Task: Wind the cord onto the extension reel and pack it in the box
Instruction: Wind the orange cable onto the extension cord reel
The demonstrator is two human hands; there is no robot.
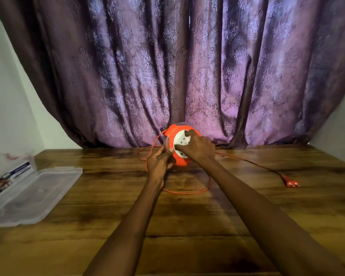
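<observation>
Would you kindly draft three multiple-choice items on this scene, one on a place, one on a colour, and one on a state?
1. Where does the plug lie?
A. On the table, to the right of the reel
B. Inside the clear box
C. In the left hand

2. What colour is the cord?
A. Black
B. Orange-red
C. White

3. How is the cord now?
A. Fully wound onto the reel
B. Packed away in the box
C. Partly loose, looped over the table

Answers:
1. A: the plug rests on the wooden table, far right of the reel.
2. B: it matches the orange-red reel body.
3. C: loops trail on the table while the left hand pinches the cord and the right hand grips the reel's white face.
</observation>
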